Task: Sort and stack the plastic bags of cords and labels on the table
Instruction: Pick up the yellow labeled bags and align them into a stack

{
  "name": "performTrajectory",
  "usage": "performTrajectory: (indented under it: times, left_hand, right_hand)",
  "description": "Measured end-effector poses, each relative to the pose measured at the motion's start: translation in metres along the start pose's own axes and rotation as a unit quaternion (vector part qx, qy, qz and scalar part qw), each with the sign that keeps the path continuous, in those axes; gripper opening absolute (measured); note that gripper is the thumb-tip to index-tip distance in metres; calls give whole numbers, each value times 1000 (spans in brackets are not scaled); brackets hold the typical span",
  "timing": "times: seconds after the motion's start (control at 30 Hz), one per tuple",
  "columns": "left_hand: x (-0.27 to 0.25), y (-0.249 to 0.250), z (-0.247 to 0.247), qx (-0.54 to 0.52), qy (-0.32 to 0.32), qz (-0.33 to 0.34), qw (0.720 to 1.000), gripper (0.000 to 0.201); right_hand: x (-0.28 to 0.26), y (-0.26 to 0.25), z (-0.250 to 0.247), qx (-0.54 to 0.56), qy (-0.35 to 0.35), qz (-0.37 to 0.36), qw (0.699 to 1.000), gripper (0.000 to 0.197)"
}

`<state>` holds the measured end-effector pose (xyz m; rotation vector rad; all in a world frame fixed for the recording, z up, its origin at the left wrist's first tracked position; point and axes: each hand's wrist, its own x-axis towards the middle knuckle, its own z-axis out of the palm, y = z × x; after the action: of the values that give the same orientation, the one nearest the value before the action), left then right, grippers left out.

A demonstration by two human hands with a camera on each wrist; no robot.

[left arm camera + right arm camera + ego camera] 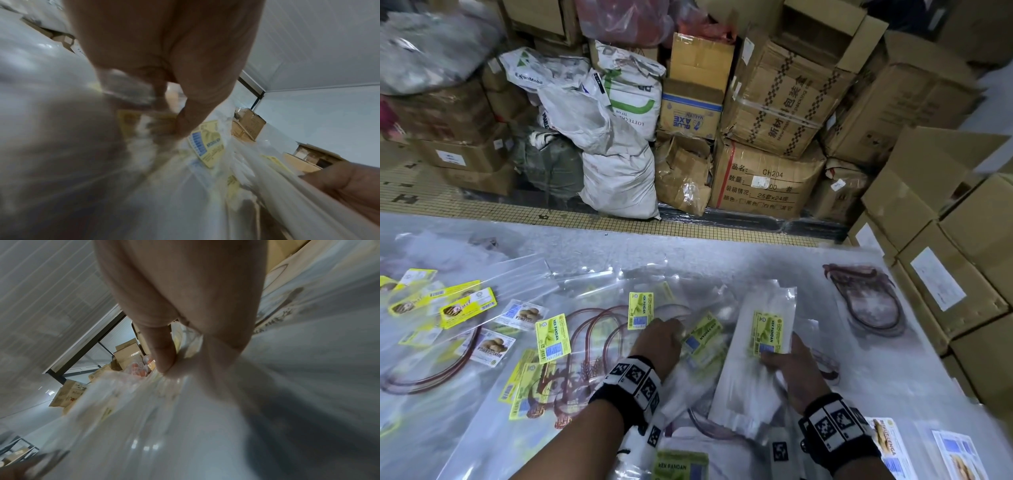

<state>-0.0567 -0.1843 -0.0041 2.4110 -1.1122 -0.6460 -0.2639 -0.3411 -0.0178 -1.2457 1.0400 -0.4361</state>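
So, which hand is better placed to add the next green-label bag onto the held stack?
Left hand: it already pinches the loose green-label clear bag beside the white bag stack, which the right hand holds.

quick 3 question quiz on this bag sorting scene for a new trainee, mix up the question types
1. True or false: the right hand grips a pile of clear plastic bags topped by a green-yellow KEK PANDAN label.
2. Multiple choice: where does the loose coil of dark red cord lie? A) far right of the plastic-covered table B) under the left wrist C) on the floor.
3. Fill in: the left hand pinches a clear bag with a tilted green-yellow label that lies to the ____ of the right hand's pile.

Key: 1 true; 2 A; 3 left.
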Motion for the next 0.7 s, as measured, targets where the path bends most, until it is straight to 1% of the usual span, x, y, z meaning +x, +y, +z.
performTrajectory:
  times: [0.07, 0.13, 0.17, 0.2, 0.3, 0.37, 0.43, 0.47, 0.53, 0.6, 0.63, 0.7]
  left_hand:
    - [-1, -6, -5, -48, 17, 12, 999, 15]
    - [-4, -12, -13, -101, 33, -11, 994, 10]
    - [-4, -15, -16, -134, 45, -28, 990, 11]
    - [-4, -17, -19, -176, 64, -45, 981, 15]
    - [-11, -19, -33, -299, 133, -88, 941, 20]
    - [-17, -17, -42, -361, 154, -85, 916, 15]
    - [-19, -16, -45, -408, 150, -72, 898, 8]
    - [-21, -13, -46, -418, 149, -64, 894, 8]
    - [-21, -9, -44, -439, 123, -59, 888, 8]
    - [-21, -8, -35, -460, 93, -75, 880, 17]
    - [-23, -8, -33, -466, 87, -81, 877, 23]
    - [-23, -11, -28, -469, 83, -97, 874, 35]
  right_hand:
    - [2, -1, 1, 9, 0, -3, 1000, 45]
    - [4, -2, 2, 18, -2, -11, 1000, 48]
    - [6, -1, 2, 23, -3, -17, 1000, 50]
    - [8, -2, 4, 25, -3, -20, 999, 52]
    - [13, -7, 11, 33, -10, -38, 999, 58]
    - [15, -14, 20, 42, -10, -49, 998, 60]
    - [12, -23, 35, 42, -21, -61, 997, 62]
    - [10, -28, 43, 39, -34, -69, 996, 63]
    - [5, -34, 61, 32, -63, -73, 995, 60]
    - [3, -37, 78, 45, -100, -54, 993, 58]
    - [3, -37, 85, 56, -117, -35, 991, 57]
    - [1, -37, 96, 97, -129, 8, 987, 55]
